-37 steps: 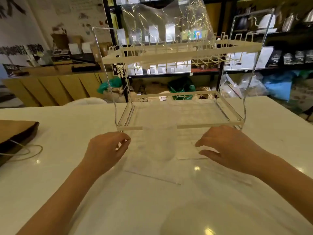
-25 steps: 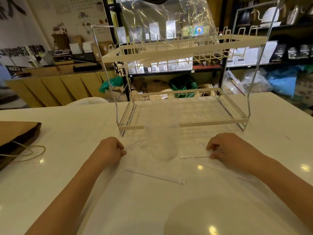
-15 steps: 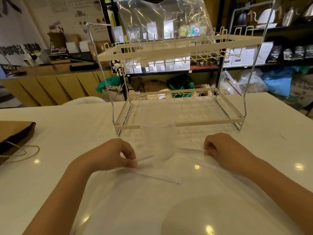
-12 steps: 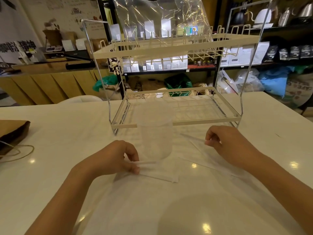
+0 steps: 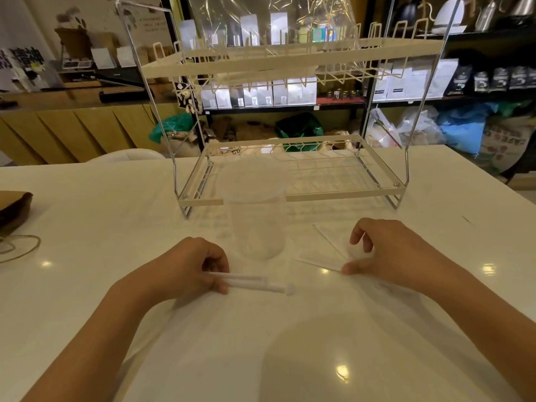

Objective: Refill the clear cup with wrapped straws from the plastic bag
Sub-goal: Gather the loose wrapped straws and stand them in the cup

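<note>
Now your left hand pinches thin white wrapped straws it lifted; your right hand pinches flat clear plastic bag beside tall clear plastic cup

just two bare forearms in shot, left hand and right hand, both uncovered right to the frame edge

Red lettering on a burlap sack at far right appears to read "CAFES DO", partly cut off. Labels on the shelved white boxes and dark bags are too small to read.
</note>
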